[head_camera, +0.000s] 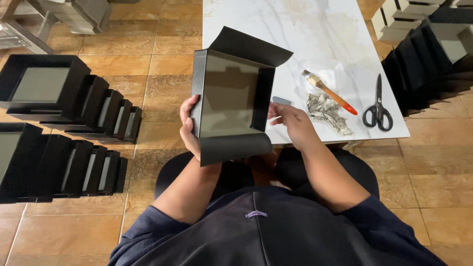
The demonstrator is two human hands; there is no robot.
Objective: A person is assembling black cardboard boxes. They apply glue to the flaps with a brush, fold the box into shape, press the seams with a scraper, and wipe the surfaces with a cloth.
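A black cardboard box point(231, 93) with a grey inner bottom and loose black paper flaps at its top and bottom is held up in front of me. My left hand point(189, 129) grips its left wall. My right hand point(290, 123) touches the box's right wall at the table edge, with a small grey flat piece point(282, 100) just above its fingers.
A white marble table point(305, 29) holds a brush with an orange handle point(329, 91), a crumpled wad of paper point(326, 112) and black scissors point(378, 104). Rows of nested black boxes point(69, 98) stand on the tiled floor at the left; more stacked boxes point(428, 44) at the right.
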